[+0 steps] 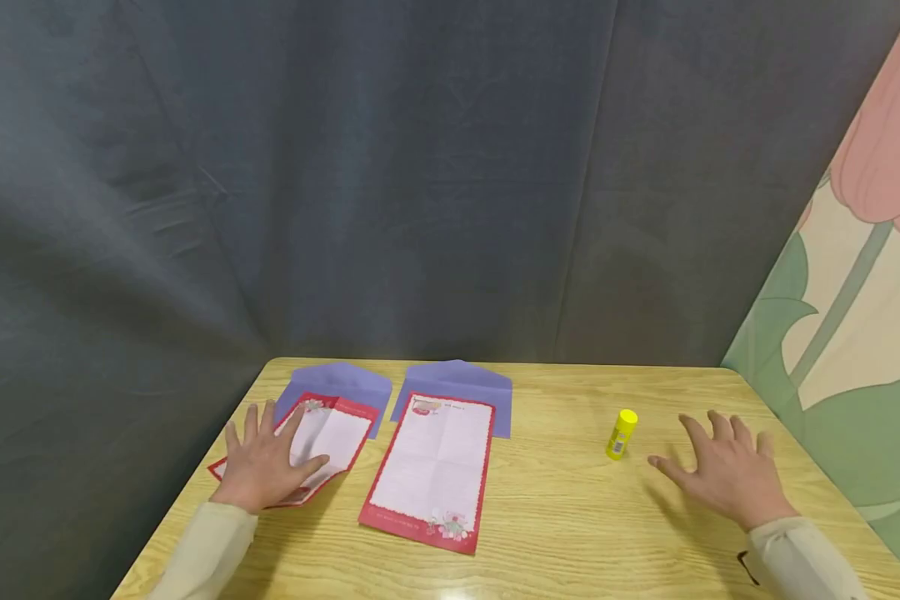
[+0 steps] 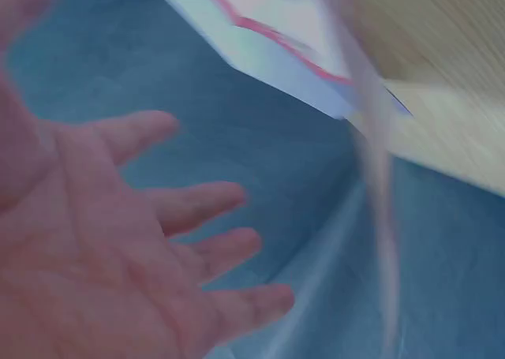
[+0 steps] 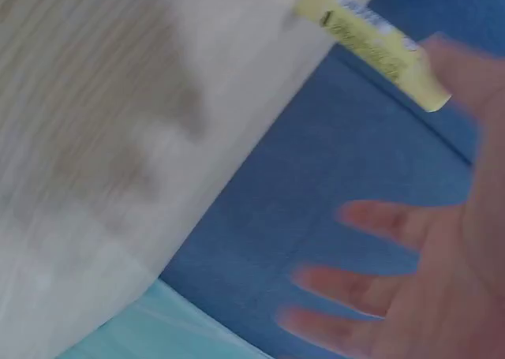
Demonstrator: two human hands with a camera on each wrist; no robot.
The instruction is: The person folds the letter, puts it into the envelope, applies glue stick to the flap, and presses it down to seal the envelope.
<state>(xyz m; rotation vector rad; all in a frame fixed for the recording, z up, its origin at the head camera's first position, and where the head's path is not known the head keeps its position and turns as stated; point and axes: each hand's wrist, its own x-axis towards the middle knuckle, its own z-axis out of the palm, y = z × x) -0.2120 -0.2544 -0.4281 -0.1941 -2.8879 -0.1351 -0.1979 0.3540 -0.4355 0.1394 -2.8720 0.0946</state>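
Note:
My left hand, fingers spread, is over a creased red-bordered letter sheet and hides part of it. Whether it touches the paper cannot be told; the palm holds nothing in the left wrist view. A second red-bordered letter sheet with fold lines lies flat in the middle. Behind the sheets are two purple envelopes, one on the left and one on the right, flaps open. To the right, a yellow glue stick stands upright, capped. Beside it my right hand hovers with fingers spread, apart from the stick.
All of this lies on a light wood-grain table. A dark grey curtain hangs behind it and down the left side. Along the right edge is a panel with a painted tulip.

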